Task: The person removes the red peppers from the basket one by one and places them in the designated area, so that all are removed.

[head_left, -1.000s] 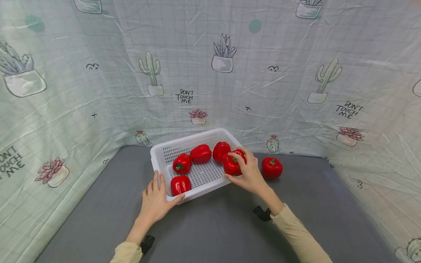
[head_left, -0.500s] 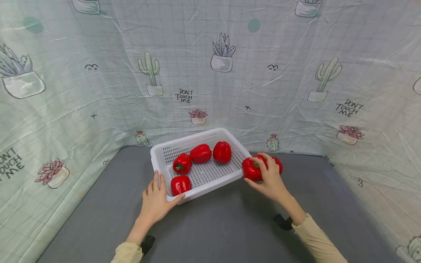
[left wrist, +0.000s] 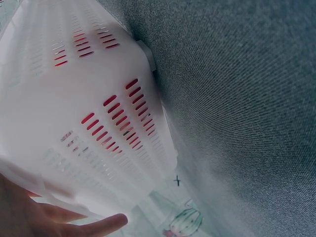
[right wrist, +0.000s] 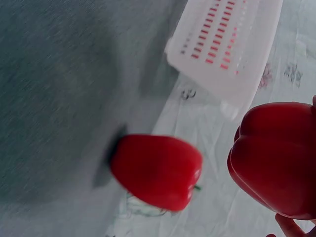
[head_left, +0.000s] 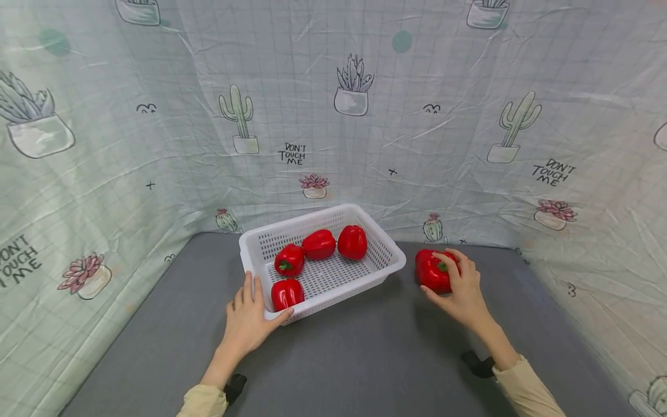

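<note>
My left hand (head_left: 246, 323) rests on the near left corner of a white plastic basket (head_left: 341, 295), fingers spread along the left side and thumb at the front rim. In the left wrist view its fingers (left wrist: 98, 226) lie along the rim. Several red bell peppers lie in the basket. My right hand (head_left: 466, 296) grips a red bell pepper (head_left: 436, 278) right of the basket, its green stem facing up. Another bell pepper (right wrist: 155, 170) sits on the table, mostly hidden behind the held one in the head view; the right wrist view shows the held pepper above it, apart.
A grey table (head_left: 354, 359) spreads in front of the basket and to both sides. Behind it hangs a pale curtain (head_left: 406, 139) printed with cacti and potted plants, close to the basket's back corner.
My right hand has carried the bell pepper from over the basket's right end, out to the right, to in front of the pepper on the table. My left hand and the basket have stayed put.
</note>
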Demonstrator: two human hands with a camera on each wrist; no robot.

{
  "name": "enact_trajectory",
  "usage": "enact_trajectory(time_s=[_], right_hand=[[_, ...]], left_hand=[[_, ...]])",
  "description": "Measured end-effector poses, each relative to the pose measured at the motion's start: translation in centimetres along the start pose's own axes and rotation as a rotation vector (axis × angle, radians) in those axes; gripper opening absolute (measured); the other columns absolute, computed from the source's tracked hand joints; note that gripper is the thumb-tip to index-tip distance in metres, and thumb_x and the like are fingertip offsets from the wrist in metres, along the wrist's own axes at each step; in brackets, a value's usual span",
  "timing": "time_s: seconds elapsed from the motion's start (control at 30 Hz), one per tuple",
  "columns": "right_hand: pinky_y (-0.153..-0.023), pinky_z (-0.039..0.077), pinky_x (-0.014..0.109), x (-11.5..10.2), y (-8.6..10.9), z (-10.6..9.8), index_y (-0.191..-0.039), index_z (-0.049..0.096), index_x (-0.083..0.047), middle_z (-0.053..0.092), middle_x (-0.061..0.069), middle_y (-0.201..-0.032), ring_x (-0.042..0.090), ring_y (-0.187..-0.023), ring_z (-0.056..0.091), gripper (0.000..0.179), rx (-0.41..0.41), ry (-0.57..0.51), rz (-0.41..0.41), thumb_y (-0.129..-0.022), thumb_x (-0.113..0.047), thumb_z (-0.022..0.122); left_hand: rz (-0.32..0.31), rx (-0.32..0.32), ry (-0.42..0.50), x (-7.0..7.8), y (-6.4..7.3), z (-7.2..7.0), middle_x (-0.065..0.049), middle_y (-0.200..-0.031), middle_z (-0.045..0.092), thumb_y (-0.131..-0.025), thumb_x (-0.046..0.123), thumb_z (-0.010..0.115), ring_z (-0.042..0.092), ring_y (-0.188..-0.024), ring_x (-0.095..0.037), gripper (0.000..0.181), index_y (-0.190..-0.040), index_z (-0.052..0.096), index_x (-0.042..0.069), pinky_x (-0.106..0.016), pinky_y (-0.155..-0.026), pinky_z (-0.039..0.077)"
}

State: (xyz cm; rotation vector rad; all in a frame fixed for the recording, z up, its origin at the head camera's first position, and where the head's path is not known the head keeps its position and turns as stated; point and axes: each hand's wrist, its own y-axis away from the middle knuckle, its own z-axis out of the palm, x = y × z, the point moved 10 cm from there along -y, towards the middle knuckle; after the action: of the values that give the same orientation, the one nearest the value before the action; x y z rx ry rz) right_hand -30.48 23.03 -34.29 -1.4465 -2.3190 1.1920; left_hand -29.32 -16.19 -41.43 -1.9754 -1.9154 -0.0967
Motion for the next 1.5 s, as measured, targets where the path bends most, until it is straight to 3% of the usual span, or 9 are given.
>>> enact_trajectory(time_s=[0.23,0.47,0.87,1.13,1.5], right_hand=[[-0.076,0.027,0.057,2.4,1.1,-0.9,-0.120,0.045,-0.008,0.040,0.024,-0.124,0.043,-0.106,0.035,0.073,0.027,0.010,0.054,-0.056,-0.015,0.081],[-0.075,0.025,0.055,5.2,1.9,-1.5,-0.122,0.044,-0.007,0.038,0.024,-0.125,0.044,-0.107,0.033,0.075,0.043,0.024,0.128,-0.057,-0.013,0.081],[-0.077,0.021,0.061,10.1,2.7,-0.8,-0.126,0.039,-0.011,0.029,0.026,-0.131,0.048,-0.110,0.025,0.066,-0.020,0.072,0.291,-0.070,-0.016,0.073],[-0.076,0.021,0.063,12.2,2.4,-0.1,-0.127,0.037,-0.012,0.027,0.027,-0.130,0.049,-0.110,0.025,0.061,-0.038,0.123,0.326,-0.076,-0.020,0.069],[-0.073,0.020,0.066,14.2,2.0,1.5,-0.127,0.036,-0.011,0.025,0.029,-0.131,0.052,-0.109,0.023,0.057,-0.142,0.147,0.337,-0.079,-0.025,0.065]], left_hand=[[-0.005,-0.018,-0.005,0.0,0.0,0.2,-0.025,-0.148,0.011,-0.071,0.059,0.061,0.030,-0.122,-0.048,0.104,-0.140,0.018,-0.006,-0.066,-0.091,0.031],[0.008,0.010,-0.007,-0.1,0.2,0.1,-0.026,-0.146,0.014,-0.070,0.058,0.061,0.033,-0.120,-0.049,0.103,-0.139,0.020,-0.006,-0.067,-0.089,0.032],[0.004,0.008,-0.007,-0.2,0.2,0.3,-0.026,-0.147,0.013,-0.070,0.059,0.061,0.033,-0.120,-0.048,0.103,-0.139,0.021,-0.006,-0.066,-0.089,0.032],[0.015,0.027,-0.013,0.0,0.0,0.0,-0.026,-0.147,0.014,-0.070,0.059,0.061,0.033,-0.120,-0.049,0.102,-0.139,0.022,-0.006,-0.066,-0.089,0.033],[0.020,0.037,-0.020,0.0,0.1,-0.1,-0.027,-0.146,0.016,-0.070,0.059,0.061,0.034,-0.119,-0.049,0.102,-0.138,0.023,-0.007,-0.066,-0.088,0.033]])
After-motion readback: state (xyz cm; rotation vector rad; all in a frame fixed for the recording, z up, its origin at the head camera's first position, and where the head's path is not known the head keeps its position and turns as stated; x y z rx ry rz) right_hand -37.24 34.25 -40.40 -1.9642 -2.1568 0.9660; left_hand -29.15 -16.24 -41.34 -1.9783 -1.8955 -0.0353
